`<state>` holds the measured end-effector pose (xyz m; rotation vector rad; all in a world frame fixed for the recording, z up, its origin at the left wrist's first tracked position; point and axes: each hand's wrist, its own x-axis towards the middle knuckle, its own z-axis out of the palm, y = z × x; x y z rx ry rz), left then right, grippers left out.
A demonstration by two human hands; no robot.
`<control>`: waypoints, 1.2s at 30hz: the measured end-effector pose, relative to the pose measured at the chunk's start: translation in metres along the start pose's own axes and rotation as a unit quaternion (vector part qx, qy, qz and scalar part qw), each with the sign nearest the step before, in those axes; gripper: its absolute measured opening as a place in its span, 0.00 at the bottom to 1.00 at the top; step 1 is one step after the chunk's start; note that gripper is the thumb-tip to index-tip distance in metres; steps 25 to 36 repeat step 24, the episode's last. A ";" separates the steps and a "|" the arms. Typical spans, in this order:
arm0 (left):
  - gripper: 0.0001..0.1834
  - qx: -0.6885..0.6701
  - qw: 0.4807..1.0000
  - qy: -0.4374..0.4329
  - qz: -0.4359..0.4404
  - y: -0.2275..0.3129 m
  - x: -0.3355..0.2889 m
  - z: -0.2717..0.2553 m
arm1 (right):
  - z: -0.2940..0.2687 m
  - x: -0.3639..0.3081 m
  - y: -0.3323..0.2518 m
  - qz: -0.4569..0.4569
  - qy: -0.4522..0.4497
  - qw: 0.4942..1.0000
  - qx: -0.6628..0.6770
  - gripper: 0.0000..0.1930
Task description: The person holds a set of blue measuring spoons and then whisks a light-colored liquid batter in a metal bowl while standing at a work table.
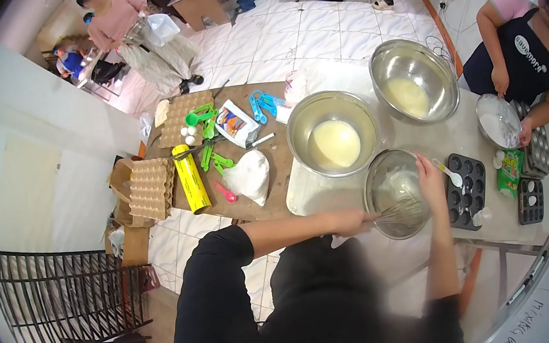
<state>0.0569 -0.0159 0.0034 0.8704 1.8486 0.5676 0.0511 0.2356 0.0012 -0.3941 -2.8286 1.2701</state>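
Note:
My left hand (351,222) is closed round the handle of a wire whisk (399,210), whose loops sit low inside a steel mixing bowl (377,183). A pale, thin mixture (396,184) coats the bottom of this bowl. At the bowl's right rim, my right hand (431,183) grips the edge. Just behind stands a second steel bowl (295,128) holding smooth, pale yellow batter (335,144). A third, wider steel bowl (436,62) farther back contains more yellow batter (408,97).
Right of my bowl are a muffin tin (471,178), a white measuring spoon (452,177) and a green packet (510,170). A co-worker holds a bowl (499,120) there. Leftward lie a white bag (248,177), a yellow box (191,179), green measuring spoons (208,153) and egg trays (152,188).

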 end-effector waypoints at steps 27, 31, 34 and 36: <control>0.30 0.030 0.995 0.094 -0.032 -0.014 0.011 -0.003 | 0.003 -0.002 0.035 -0.077 0.042 0.994 0.063 0.15; 0.30 0.030 0.995 0.094 -0.032 -0.014 0.011 -0.003 | 0.003 -0.002 0.035 -0.077 0.042 0.994 0.063 0.15; 0.30 0.030 0.995 0.094 -0.032 -0.014 0.011 -0.003 | 0.003 -0.002 0.035 -0.077 0.042 0.994 0.063 0.15; 0.30 0.030 0.995 0.094 -0.032 -0.014 0.011 -0.003 | 0.003 -0.002 0.035 -0.077 0.042 0.994 0.063 0.15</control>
